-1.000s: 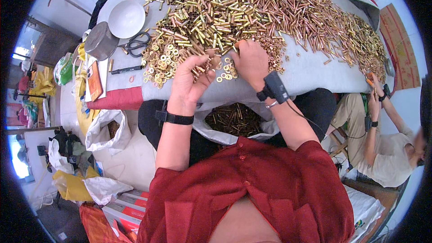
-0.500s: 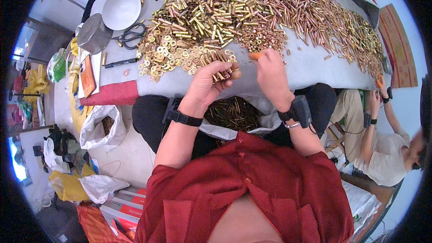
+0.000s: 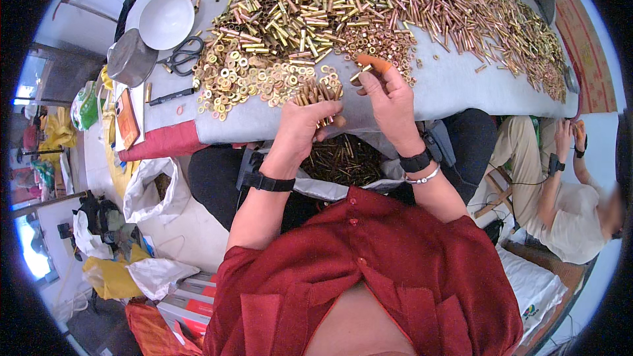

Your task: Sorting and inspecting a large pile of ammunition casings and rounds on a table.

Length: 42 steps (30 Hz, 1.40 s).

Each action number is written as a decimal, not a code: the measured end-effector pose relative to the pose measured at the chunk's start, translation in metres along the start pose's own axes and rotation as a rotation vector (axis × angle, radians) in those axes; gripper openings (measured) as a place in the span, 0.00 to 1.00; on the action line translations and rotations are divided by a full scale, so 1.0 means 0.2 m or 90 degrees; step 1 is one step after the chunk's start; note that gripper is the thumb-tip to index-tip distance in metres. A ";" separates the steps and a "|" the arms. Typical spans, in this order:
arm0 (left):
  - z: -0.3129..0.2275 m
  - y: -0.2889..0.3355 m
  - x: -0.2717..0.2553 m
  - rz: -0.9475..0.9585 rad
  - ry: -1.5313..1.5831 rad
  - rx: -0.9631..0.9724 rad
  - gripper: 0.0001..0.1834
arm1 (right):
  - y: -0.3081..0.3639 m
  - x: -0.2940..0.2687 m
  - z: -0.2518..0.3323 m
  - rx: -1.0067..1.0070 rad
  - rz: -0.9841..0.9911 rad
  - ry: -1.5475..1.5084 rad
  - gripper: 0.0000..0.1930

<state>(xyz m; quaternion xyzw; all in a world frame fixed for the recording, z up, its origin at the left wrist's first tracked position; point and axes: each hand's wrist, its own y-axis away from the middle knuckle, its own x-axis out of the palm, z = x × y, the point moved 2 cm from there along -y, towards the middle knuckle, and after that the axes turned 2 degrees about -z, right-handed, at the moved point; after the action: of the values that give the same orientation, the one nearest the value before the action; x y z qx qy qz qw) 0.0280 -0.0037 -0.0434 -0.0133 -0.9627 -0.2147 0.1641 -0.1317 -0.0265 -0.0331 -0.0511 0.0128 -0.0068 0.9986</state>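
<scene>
The left hand point(image 3: 304, 124) is closed around a bundle of brass tubes point(image 3: 318, 95) at the near edge of the grey-covered table point(image 3: 448, 89), just beside the right hand point(image 3: 389, 95), whose fingers are loosely spread, an orange cot on one fingertip, holding nothing that can be made out. Beyond them lie brass washers point(image 3: 244, 82) and a wide heap of brass and copper tubes point(image 3: 395, 6); below the hands a bag of tubes point(image 3: 343, 158) sits in the lap, and scissors point(image 3: 184, 56), a white bowl point(image 3: 166, 18) and a metal lid point(image 3: 130, 58) lie far left.
</scene>
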 end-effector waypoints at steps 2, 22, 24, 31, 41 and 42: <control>-0.01 0.00 0.00 -0.002 -0.040 -0.007 0.07 | 0.01 0.01 0.00 0.004 0.034 0.017 0.14; 0.01 -0.02 -0.01 0.031 0.046 -0.013 0.06 | 0.00 0.05 -0.08 0.031 0.109 0.134 0.14; -0.01 -0.01 -0.01 -0.028 0.049 -0.063 0.07 | -0.01 0.06 -0.09 0.085 0.153 0.142 0.14; -0.05 0.01 -0.02 0.048 0.117 -0.152 0.07 | -0.03 0.03 -0.06 0.285 0.119 -0.145 0.15; 0.00 -0.01 0.01 0.022 0.146 -0.053 0.08 | 0.03 0.10 -0.10 0.073 0.073 0.121 0.12; -0.01 0.00 0.02 0.021 0.145 -0.022 0.08 | 0.01 0.09 -0.09 0.101 0.099 0.096 0.13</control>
<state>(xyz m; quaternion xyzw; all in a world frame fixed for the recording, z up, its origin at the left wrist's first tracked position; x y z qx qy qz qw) 0.0249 -0.0052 -0.0418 -0.0074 -0.9336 -0.2290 0.2754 -0.1133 -0.0261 -0.0515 0.0297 0.0914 0.0659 0.9932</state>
